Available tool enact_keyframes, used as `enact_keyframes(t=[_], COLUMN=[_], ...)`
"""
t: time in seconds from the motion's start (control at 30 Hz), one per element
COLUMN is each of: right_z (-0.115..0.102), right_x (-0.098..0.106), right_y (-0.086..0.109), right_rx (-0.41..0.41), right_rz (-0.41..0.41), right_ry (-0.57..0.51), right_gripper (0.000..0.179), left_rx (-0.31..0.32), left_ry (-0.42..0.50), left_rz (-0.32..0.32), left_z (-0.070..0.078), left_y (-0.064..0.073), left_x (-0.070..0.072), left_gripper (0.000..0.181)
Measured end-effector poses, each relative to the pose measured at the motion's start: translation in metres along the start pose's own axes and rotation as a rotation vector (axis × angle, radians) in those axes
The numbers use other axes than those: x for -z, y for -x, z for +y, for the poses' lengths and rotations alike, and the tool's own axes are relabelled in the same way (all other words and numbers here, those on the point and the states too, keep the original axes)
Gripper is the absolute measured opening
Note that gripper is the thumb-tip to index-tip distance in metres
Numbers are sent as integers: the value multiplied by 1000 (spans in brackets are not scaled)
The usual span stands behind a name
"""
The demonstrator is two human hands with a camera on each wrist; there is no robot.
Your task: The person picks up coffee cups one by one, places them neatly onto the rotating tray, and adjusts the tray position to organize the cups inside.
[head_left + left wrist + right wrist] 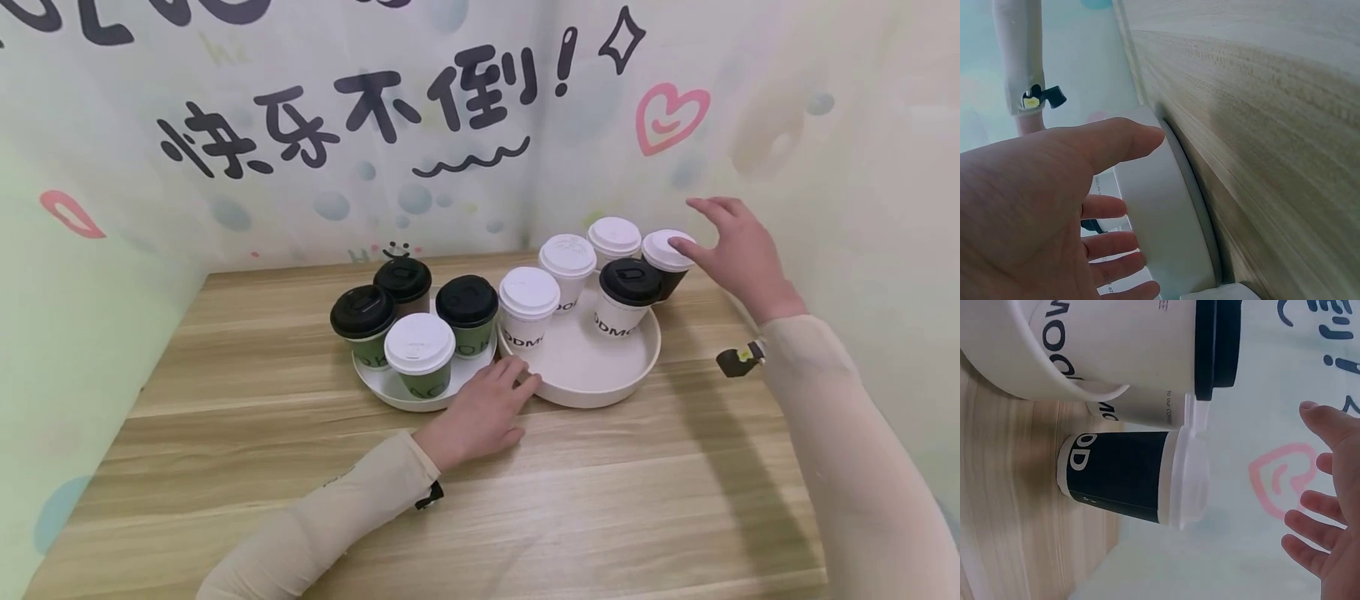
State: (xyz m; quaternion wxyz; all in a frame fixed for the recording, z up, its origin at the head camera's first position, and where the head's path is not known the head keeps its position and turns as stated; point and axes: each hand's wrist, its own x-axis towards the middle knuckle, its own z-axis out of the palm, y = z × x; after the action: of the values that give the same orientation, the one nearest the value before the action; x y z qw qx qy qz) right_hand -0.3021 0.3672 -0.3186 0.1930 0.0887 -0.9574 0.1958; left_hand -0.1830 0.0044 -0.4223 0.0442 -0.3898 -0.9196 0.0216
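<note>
A dark paper cup (1116, 475) with a white lid (666, 248) stands on the table beside the right-hand tray. Above and beside that lid hovers my right hand (742, 254), fingers spread, apart from the cup in the right wrist view. My left hand (480, 417) is at the near left rim of the round white tray (592, 396); its fingertips touch the rim, the thumb (1125, 139) lying along the outer wall. On this tray are a white cup (618, 321) with a black lid and white cups with white lids (528, 293) (567, 257).
Left of it, a second white tray (408, 406) carries green cups with black lids (363, 312) and one with a white lid (420, 343). Another white-lidded cup (614, 237) stands at the back, its base hidden. A printed wall sheet (300, 208) borders the wooden table (247, 400).
</note>
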Motion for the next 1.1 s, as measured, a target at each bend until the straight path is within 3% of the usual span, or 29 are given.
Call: enact_keyframes(t=[0.27,0.73,1.1], right_z=[18,44,49], right_x=[-17,-48,-63], right_y=[-11,-19,-15], right_rx=[-31,-171,-197], right_rz=[-40,-153,-149], right_ry=[-70,-114,-123], right_gripper=[74,87,83], left_rx=[-2,-5,-1], left_ry=[-2,-11,-10], left_rz=[7,1,8], left_z=[0,0,-1], left_y=[-1,-1,-1], left_x=[0,-1,-2], left_gripper=[66,66,65])
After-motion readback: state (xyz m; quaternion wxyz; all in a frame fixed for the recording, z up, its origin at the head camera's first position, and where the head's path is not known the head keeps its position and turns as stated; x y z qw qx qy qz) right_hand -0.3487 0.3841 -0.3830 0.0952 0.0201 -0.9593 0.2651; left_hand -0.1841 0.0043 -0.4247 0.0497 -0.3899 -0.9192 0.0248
